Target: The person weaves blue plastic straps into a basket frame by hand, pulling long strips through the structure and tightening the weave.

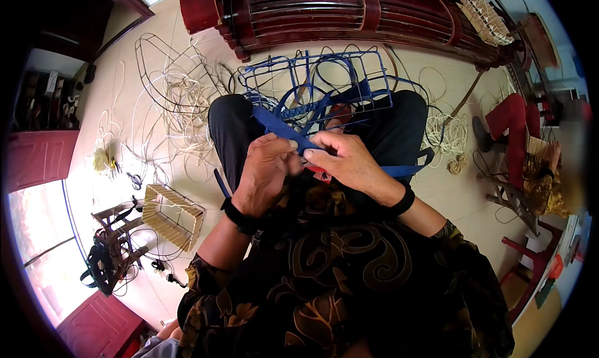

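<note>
My left hand (pixel 267 163) pinches a flat blue strap (pixel 274 123) between thumb and fingers, over my lap. Close beside it, my right hand (pixel 350 162) grips the same blue material, its thumb pressed near the strap's end. Some of the left fingers are blurred. Just past my hands, a blue wire basket frame (pixel 388 83) rests between my knees, with blue strips wound around part of it. Another length of blue strap (pixel 402 171) runs out to the right under my right wrist. A small red item (pixel 321 173) shows below my hands, partly hidden.
Tangled pale strips (pixel 178 102) lie on the floor at left, and a second heap (pixel 446 136) at right. A half-wrapped frame (pixel 171 217) stands at lower left by a wooden stool (pixel 118 224). Dark red wooden bench (pixel 299 14) ahead. Another person (pixel 540 177) sits at right.
</note>
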The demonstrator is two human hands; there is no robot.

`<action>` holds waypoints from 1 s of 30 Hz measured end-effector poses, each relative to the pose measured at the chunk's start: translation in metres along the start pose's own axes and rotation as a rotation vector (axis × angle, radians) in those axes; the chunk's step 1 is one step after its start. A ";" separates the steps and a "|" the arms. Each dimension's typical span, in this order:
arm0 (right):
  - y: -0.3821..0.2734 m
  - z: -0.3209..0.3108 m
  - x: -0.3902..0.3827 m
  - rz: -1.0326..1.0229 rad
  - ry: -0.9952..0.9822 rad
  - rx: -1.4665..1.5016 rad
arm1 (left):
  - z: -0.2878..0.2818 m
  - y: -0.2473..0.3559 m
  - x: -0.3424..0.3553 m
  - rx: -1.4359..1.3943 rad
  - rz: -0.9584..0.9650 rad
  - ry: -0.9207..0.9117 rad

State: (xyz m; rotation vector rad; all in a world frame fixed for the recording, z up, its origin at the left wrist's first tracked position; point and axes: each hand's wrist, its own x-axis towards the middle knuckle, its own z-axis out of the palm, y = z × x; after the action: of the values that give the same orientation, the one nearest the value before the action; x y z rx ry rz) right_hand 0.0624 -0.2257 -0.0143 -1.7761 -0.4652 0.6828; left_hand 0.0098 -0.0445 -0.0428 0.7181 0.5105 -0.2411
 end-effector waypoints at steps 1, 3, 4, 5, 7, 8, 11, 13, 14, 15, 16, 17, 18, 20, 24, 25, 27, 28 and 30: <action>0.008 0.003 0.003 0.008 -0.002 0.052 | -0.001 -0.003 0.001 -0.016 0.000 0.003; 0.012 0.006 0.006 0.036 -0.012 0.138 | 0.001 -0.005 -0.001 -0.024 -0.003 0.026; 0.011 0.008 0.008 0.052 -0.020 0.174 | 0.002 -0.004 -0.002 -0.018 -0.002 0.019; 0.010 0.009 0.009 0.070 -0.028 0.211 | 0.002 -0.004 -0.003 -0.012 -0.001 0.014; 0.012 0.014 0.011 0.102 -0.019 0.259 | -0.003 -0.009 -0.003 -0.041 0.001 0.027; 0.014 0.016 0.012 0.117 -0.014 0.285 | -0.005 -0.010 -0.003 -0.053 0.004 0.033; 0.020 0.019 0.017 0.187 -0.046 0.326 | -0.006 -0.008 -0.008 0.032 -0.016 0.047; 0.027 0.024 0.018 0.215 -0.062 0.388 | -0.009 -0.011 -0.008 0.020 -0.007 0.058; 0.029 0.024 0.019 0.230 -0.068 0.419 | -0.011 -0.012 -0.007 0.015 -0.003 0.062; 0.028 0.025 0.019 0.269 -0.083 0.471 | -0.012 -0.012 -0.007 0.017 -0.008 0.072; 0.026 0.025 0.019 0.308 -0.096 0.522 | -0.012 -0.012 -0.006 0.020 -0.012 0.082; 0.024 0.025 0.018 0.348 -0.108 0.574 | -0.013 -0.012 -0.006 0.023 -0.019 0.090; 0.022 0.025 0.018 0.358 -0.118 0.595 | -0.015 -0.013 -0.006 0.023 -0.020 0.081; 0.020 0.024 0.018 0.378 -0.135 0.637 | -0.019 -0.014 -0.005 0.024 -0.025 0.058; 0.023 0.022 0.019 0.402 -0.151 0.685 | -0.018 -0.014 -0.005 0.039 -0.031 0.067; 0.023 0.021 0.019 0.398 -0.153 0.694 | -0.018 -0.014 -0.004 0.036 -0.035 0.066; 0.023 0.020 0.020 0.400 -0.153 0.706 | -0.019 -0.014 -0.002 0.035 -0.042 0.060; 0.022 0.019 0.019 0.408 -0.152 0.711 | -0.019 -0.014 -0.001 0.037 -0.046 0.057; 0.023 0.018 0.020 0.402 -0.155 0.692 | -0.020 -0.014 -0.001 0.044 -0.052 0.052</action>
State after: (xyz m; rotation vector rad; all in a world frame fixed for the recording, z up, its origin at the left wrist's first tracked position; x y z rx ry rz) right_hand 0.0648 -0.2074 -0.0440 -1.1610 0.0481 1.1120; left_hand -0.0039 -0.0415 -0.0625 0.7566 0.5756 -0.2833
